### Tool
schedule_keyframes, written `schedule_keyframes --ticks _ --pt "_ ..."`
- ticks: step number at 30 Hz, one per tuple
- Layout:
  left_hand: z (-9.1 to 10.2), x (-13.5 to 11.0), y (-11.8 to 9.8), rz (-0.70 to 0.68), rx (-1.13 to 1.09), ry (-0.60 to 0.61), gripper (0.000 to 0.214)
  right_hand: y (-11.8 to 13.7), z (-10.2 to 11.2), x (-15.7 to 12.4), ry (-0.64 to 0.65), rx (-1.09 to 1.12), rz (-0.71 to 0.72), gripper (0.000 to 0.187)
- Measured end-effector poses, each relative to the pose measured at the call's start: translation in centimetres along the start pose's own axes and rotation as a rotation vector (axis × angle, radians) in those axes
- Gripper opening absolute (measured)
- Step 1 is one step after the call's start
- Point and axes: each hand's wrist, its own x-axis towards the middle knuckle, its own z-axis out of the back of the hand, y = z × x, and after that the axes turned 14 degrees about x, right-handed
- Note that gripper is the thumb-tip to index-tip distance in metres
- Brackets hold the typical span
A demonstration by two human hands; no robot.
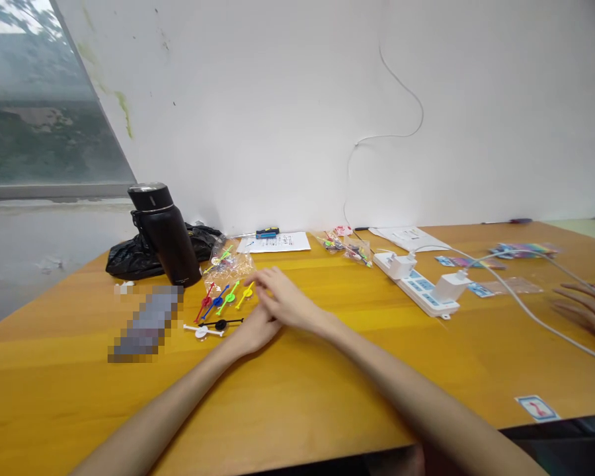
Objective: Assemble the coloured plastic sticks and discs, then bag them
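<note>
My right hand (283, 299) lies across my left hand (252, 332) on the wooden table (327, 370). The right fingers are stretched out, tips close to a yellow plastic pin (246, 293). A row of small coloured pins lies just left of my hands: red (204, 304), blue (218, 301), green (229, 296), with a black one (221, 324) and a white one (201, 330) nearer me. My left fingers are mostly hidden under the right hand. Neither hand visibly holds anything.
A black bottle (166, 233) stands by a black bag (129, 259). A clear packet (227, 262), papers (274, 242), a white power strip (421, 284) with chargers and cables, and cards lie further back. Another person's hand (586, 309) rests at the right edge.
</note>
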Motion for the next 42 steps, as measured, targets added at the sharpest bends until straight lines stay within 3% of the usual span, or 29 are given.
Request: schedule_keyframes --ticks 2,5,8,10,13,25,42 --pt "0.6 -0.1 -0.6 -0.039 -0.019 0.057 0.026 -0.7 3.0 -0.9 -0.097 -0.007 -0.063 0.028" --pt "1.2 -0.2 -1.6 -0.046 -0.022 0.051 0.025 -3.6 7.1 -3.4 -0.190 -0.023 -0.246 0.028" --pt "1.4 -0.2 -1.9 -0.030 -0.015 0.056 0.025 -7.1 9.0 -6.8 -0.283 -0.021 -0.444 0.023" --pt "1.4 -0.2 -1.9 -0.024 -0.022 0.066 0.026 -8.9 9.0 -8.7 -0.277 -0.064 -0.525 0.019" --pt "1.3 -0.1 -1.8 -0.029 -0.030 0.073 0.025 -9.9 8.5 -10.0 -0.282 -0.105 -0.527 0.013" --pt "1.4 -0.3 -2.1 -0.086 0.055 0.037 0.024 -9.0 8.0 -9.7 -0.161 -0.284 -0.548 0.007" --pt "1.4 -0.4 -2.3 -0.119 0.124 0.034 0.026 -8.8 8.0 -9.7 -0.132 -0.328 -0.557 0.009"
